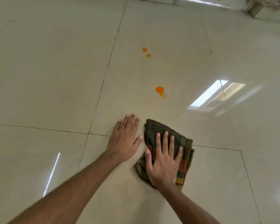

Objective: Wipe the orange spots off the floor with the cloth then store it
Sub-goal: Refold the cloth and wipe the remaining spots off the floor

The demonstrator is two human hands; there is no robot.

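Note:
A dark green checked cloth (158, 126) lies folded on the glossy beige tile floor (55, 78). My right hand (164, 160) rests flat on top of it, palm down, fingers spread. My left hand (125, 139) lies flat on the bare tile just left of the cloth, fingers apart, holding nothing. A large orange spot (159, 90) with a pale smear sits on the floor beyond the cloth. Farther off are two smaller orange spots (144, 49) (148, 55) close together.
Dark grout lines (103, 78) cross the tiles. Window light reflects on the floor at the right (213, 96). At the far top right a wall base (217, 4) and a pale fringed fabric (268, 4) meet the floor.

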